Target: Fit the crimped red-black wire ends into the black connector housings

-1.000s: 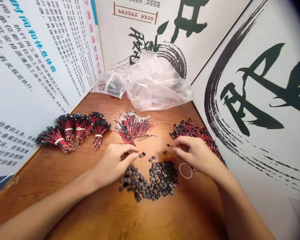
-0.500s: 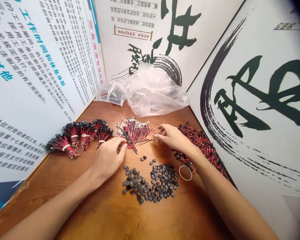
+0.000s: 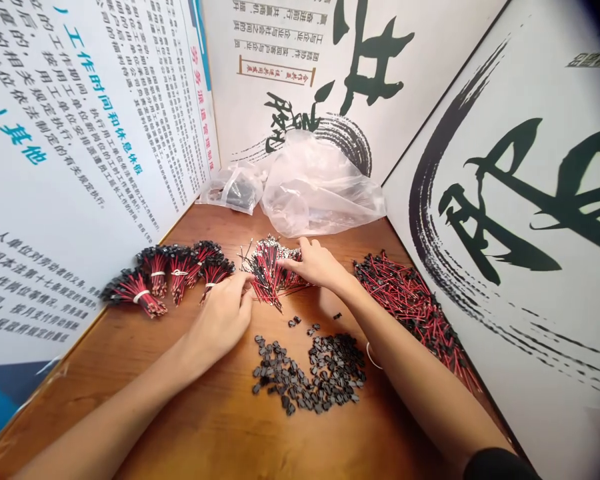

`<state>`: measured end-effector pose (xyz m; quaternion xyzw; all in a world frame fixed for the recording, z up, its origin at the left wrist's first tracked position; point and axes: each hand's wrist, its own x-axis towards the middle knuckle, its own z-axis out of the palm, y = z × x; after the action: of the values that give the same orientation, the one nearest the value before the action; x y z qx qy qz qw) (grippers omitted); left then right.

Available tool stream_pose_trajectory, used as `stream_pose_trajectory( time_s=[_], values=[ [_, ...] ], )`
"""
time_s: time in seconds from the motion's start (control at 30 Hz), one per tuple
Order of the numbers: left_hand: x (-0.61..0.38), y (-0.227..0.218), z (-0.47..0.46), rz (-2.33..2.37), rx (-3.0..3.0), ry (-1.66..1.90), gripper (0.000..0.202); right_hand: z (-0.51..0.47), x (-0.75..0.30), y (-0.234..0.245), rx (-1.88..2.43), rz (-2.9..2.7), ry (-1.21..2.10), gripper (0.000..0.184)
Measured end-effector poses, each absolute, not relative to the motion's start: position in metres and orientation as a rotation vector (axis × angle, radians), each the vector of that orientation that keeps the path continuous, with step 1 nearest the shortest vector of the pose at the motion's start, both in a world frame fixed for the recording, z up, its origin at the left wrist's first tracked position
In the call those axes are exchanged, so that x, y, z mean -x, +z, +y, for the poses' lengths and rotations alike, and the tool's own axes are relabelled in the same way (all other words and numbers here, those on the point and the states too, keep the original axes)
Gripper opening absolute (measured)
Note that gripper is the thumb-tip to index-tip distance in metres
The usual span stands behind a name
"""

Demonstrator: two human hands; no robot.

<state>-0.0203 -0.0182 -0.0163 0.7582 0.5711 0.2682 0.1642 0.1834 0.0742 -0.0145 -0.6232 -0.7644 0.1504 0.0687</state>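
Observation:
A fan-shaped pile of red and black wires (image 3: 267,270) with pale metal tips lies on the table between my hands. My left hand (image 3: 226,308) is at the pile's left edge, thumb and fingers drawn together; what they pinch, if anything, is hidden. Over the pile's right side reaches my right hand (image 3: 321,264), its thumb apart from its fingers and touching or just above the wires. Nearer to me lie many small black plastic connector housings (image 3: 325,373) in a loose heap, with a few strays between heap and wires.
Several wire bundles (image 3: 140,293) tied with white bands lie at the left. A long heap of red and black wires (image 3: 410,300) runs along the right wall panel (image 3: 520,333). Clear plastic bags (image 3: 320,193) stand at the back. My right forearm partly covers a pale rubber band (image 3: 373,357).
My right hand has moved left from beside the wire pile to over its right side. My left hand stays at the pile's left edge. The whole view has shifted slightly.

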Motion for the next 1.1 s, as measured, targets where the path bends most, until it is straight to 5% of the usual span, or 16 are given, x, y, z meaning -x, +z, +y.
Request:
stream_pose_trajectory(
  time_s=[0.23,0.47,0.83,1.1],
  values=[
    [0.024,-0.015,-0.015,1.571,-2.091,0.814,0.034,0.051,-0.150,-0.004,1.853,-2.300,0.458,0.109],
    [0.021,-0.016,-0.012,1.585,-1.945,0.909,0.038,0.040,-0.121,0.004,1.920,-2.375,0.579,0.128],
    [0.025,-0.010,-0.009,1.423,-1.798,1.208,0.028,0.047,-0.114,-0.004,1.990,-2.296,0.467,0.112],
    [0.025,-0.002,-0.011,1.432,-1.910,1.073,0.017,0.054,-0.115,-0.012,1.988,-2.307,0.242,0.070]
  ],
)
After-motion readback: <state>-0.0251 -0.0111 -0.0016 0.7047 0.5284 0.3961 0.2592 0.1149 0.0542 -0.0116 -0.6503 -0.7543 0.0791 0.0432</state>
